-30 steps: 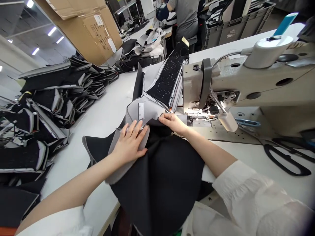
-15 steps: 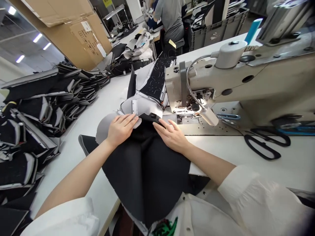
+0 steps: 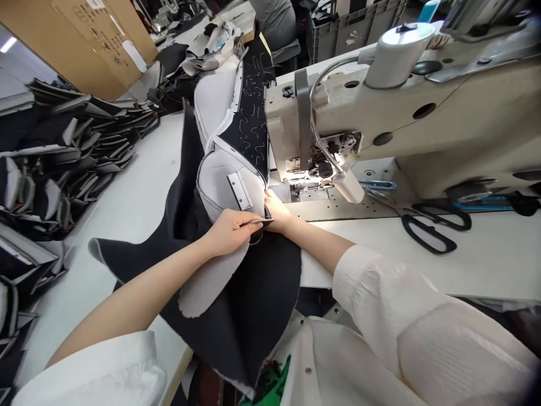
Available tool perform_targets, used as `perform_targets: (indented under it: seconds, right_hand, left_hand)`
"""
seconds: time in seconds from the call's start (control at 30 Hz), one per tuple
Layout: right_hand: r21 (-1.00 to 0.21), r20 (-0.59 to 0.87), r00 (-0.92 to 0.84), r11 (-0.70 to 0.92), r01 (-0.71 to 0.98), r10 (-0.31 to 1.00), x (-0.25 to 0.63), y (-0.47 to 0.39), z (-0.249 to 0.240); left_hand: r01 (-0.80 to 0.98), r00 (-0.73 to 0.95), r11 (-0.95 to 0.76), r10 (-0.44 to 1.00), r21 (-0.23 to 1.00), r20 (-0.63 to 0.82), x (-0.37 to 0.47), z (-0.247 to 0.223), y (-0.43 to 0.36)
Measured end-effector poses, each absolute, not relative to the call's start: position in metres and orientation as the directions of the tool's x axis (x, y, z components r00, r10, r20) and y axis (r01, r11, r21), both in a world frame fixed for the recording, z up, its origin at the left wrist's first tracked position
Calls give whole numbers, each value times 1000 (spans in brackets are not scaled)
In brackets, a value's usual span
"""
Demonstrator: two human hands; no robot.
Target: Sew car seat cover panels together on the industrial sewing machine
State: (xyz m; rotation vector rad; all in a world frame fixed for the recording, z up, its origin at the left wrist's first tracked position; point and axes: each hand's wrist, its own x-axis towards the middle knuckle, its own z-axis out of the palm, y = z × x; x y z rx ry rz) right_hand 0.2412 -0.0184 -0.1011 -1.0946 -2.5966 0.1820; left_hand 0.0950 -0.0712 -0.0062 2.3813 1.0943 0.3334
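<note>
A sewn fabric cover, black on one side with grey backing, lies bunched over the table edge and hangs toward my lap. My left hand is closed, pinching an edge of it between thumb and fingers. Just right of that, my right hand grips the same cover close to the sewing machine's needle area; its fingers are partly hidden by the fabric. A white strip with small holes shows on the grey panel. Beyond it, a black panel with wavy pale stitching runs away from me.
The sewing machine stands at right, its lamp lit over the needle plate. Black-handled scissors and blue-handled snips lie beside it. Stacked fabric pieces line the left; a cardboard box and a seated person are behind.
The cover has been turned, so its grey panel now faces up between my hands. My left hand went from lying flat to pinching an edge; my right hand moved in behind the fabric.
</note>
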Motion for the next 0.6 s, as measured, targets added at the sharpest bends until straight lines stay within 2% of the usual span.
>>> perform_targets:
  seconds: [0.1,0.27,0.3,0.37,0.43,0.5,0.6]
  right_hand:
    - [-274,214,-656,689,671,724,250,-19,-102]
    - [-174,257,-662,708,685,704,301,-83,-103]
    - [-177,263,-689,736,653,675,313,-102,-103]
    - [-233,233,-829,856,460,509,332,-137,-102]
    - [-274,206,-898,904,328,388,340,-159,-103]
    - [-273,214,-890,900,341,402,335,-163,-106]
    - [-231,312,-824,880,416,472,317,-145,-110]
  left_hand:
    - [601,629,-545,774,585,74,104,-35,-74]
    - [609,683,-661,718,437,134,112,-61,-78]
    - [620,694,-677,709,396,126,115,-61,-78]
    - [642,707,-693,701,329,97,122,-61,-77]
    - [663,709,-691,703,287,56,129,-59,-75]
    - [675,713,-695,701,248,26,133,-60,-72]
    - [673,730,-724,683,151,15,134,-64,-68]
